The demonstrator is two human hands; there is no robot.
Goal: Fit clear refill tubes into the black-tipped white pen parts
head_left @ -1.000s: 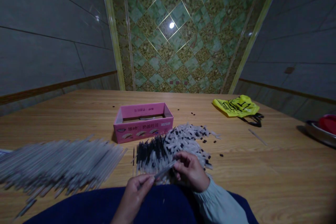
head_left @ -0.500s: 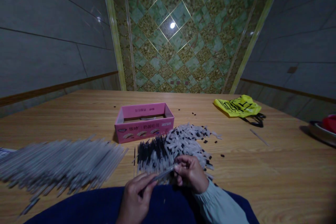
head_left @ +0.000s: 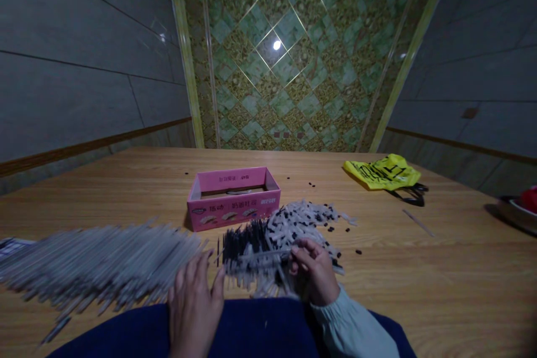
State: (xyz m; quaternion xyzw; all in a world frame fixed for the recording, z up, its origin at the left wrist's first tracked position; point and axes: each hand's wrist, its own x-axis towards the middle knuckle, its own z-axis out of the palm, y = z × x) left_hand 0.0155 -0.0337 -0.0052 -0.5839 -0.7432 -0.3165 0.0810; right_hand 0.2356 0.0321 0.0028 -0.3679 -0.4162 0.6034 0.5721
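Note:
My left hand (head_left: pixel 195 299) lies flat with fingers stretched out at the right end of a big heap of grey tubes (head_left: pixel 96 263) on the wooden table (head_left: pixel 419 279). It holds nothing. My right hand (head_left: pixel 312 268) is closed in a pinch on one thin tube (head_left: pixel 260 254), which lies across a pile of black-tipped refills (head_left: pixel 247 243). Behind that pile sits a heap of small clear and black caps (head_left: pixel 302 218).
A pink open cardboard box (head_left: pixel 232 198) stands behind the piles. A yellow bag with black handles (head_left: pixel 384 173) lies at the back right. A metal dish with something red (head_left: pixel 522 210) sits at the right edge. Loose black caps dot the table.
My left hand has let go of the thin tube and moved left, flattening onto the grey tube heap. My right hand still pinches the tube, now level over the refill pile.

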